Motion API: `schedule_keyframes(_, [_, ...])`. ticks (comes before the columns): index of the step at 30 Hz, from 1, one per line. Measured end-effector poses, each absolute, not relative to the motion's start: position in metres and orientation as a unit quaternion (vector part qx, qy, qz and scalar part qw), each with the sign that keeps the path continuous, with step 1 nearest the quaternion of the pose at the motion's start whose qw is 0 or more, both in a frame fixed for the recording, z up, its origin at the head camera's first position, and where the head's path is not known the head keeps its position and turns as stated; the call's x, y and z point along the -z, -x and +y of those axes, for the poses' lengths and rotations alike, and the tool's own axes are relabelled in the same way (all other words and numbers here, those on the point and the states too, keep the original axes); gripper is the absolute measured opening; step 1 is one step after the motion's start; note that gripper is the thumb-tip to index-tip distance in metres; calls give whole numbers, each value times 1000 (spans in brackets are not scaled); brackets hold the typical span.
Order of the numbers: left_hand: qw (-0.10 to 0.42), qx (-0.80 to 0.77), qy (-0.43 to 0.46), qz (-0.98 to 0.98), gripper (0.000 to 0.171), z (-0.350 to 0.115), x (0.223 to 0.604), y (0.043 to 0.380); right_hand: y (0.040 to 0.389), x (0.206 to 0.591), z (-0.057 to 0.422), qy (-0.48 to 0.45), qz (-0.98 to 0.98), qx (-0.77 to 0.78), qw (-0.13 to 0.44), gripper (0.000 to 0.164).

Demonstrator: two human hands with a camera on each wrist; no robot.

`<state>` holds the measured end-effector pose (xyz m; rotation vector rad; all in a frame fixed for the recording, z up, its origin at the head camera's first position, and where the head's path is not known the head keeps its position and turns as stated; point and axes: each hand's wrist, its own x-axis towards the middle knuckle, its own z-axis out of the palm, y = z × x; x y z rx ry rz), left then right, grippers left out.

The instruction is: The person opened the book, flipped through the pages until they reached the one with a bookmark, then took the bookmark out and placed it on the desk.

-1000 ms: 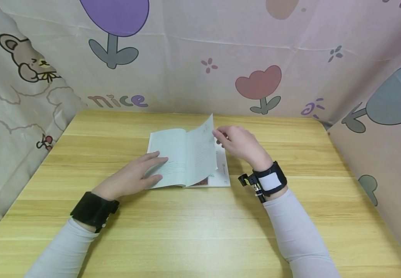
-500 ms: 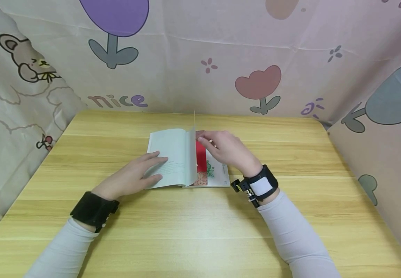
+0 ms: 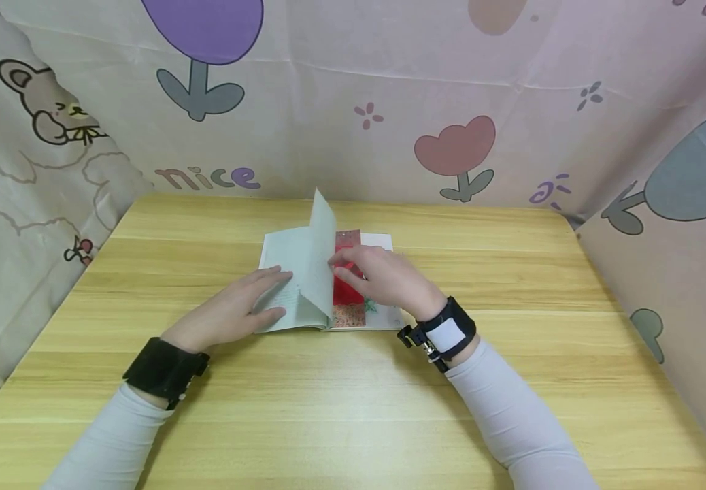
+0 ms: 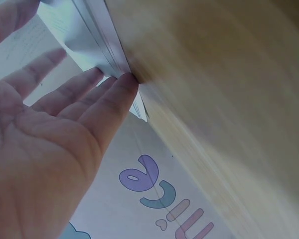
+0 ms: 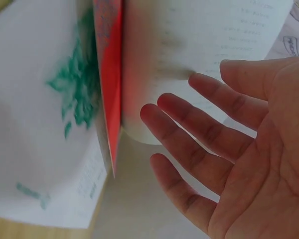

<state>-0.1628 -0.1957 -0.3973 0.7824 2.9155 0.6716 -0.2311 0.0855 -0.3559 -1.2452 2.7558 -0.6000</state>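
An open book [image 3: 282,248] lies on the wooden table, one of its leaves [image 3: 322,255] standing nearly upright near the spine. My left hand [image 3: 230,309] rests on the left page with fingers spread; in the left wrist view its fingertips lie along the book's edge. Beside the raised leaf is my right hand [image 3: 390,275], fingers slightly bent, its index fingertip touching the printed side of the leaf in the right wrist view. A red strip with patterned ends [image 3: 349,316] lies on the right-hand side near the spine, partly covered by my right hand. Next to it shows a green plant picture [image 5: 77,89].
The light wooden table [image 3: 353,408] spreads around the book on all sides. A printed cloth [image 3: 341,150] with flowers and the word "nice" hangs behind the table and along both sides. A black band [image 3: 166,371] with a camera sits on each wrist.
My right hand has moved left, carrying the leaf from the right side past upright toward the left page. The red strip has come into view. My left hand has stayed in place.
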Motion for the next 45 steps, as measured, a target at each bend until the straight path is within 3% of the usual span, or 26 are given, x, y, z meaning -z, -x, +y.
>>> schedule_keyframes(7, [9,-281,-246,928,87,-194,397,166,226,366,77,413,890,185,46,34])
schedule_keyframes(10, [-4,-294,-261,919,86,-195,397,166,223,370,74,409,893,182,53,36])
schedule_keyframes(23, [-24,-268,-224,937,39,-205,390,167,217,375,68,412,896,152,66,43])
schedule_keyframes(28, [-57,-259,-200,943,34,-208,389,169,217,377,67,416,895,144,65,45])
schedule_keyframes(33, [-67,-283,-173,941,38,-209,387,171,217,379,67,424,893,139,55,46])
schedule_keyframes(38, [-50,-314,-137,938,53,-209,385,170,216,380,67,432,892,129,46,46])
schedule_keyframes(45, [-31,-325,-95,940,58,-209,388,169,216,382,66,435,892,120,33,45])
